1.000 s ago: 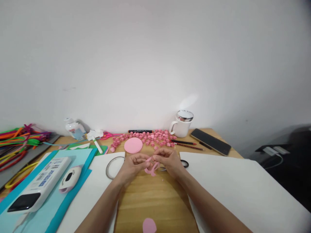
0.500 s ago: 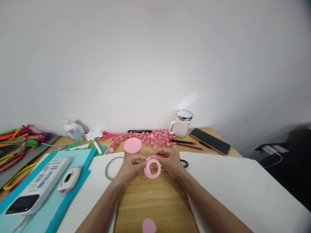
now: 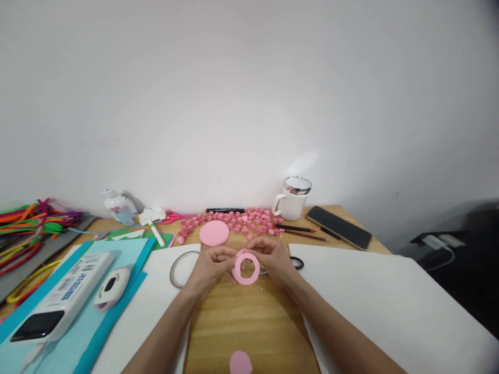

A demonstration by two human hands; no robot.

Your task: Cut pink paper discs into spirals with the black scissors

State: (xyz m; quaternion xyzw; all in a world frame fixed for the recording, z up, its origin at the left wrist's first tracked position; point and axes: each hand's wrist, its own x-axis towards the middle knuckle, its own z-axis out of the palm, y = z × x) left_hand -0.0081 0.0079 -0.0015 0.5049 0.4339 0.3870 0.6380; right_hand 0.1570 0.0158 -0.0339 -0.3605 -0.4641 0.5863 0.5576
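Note:
Both my hands meet over the middle of the wooden desk (image 3: 249,322) and pinch a pink paper ring (image 3: 246,269) by its top edge. My left hand (image 3: 211,265) grips the ring's left side with thumb and fingers closed. My right hand (image 3: 273,257) grips its right side the same way. The ring hangs upright, facing me, with its hole open. Just behind it lie a pink paper disc (image 3: 214,232) and several small pink paper rolls (image 3: 241,221). A smaller pink cut-out (image 3: 240,362) lies on the desk near me.
White sheets (image 3: 390,301) flank my arms; a wire ring (image 3: 180,267) lies at left. Further left: blue paper (image 3: 128,249), a power bank (image 3: 62,296), a small white device (image 3: 112,285), pipe cleaners (image 3: 27,228). Behind: mug (image 3: 293,198), phone (image 3: 338,227), pencils (image 3: 300,232), marker (image 3: 225,210), bottle (image 3: 117,206).
A second ago the pink strip was twisted and bunched between my fingers; now it is spread into a round ring. My hands stay in place.

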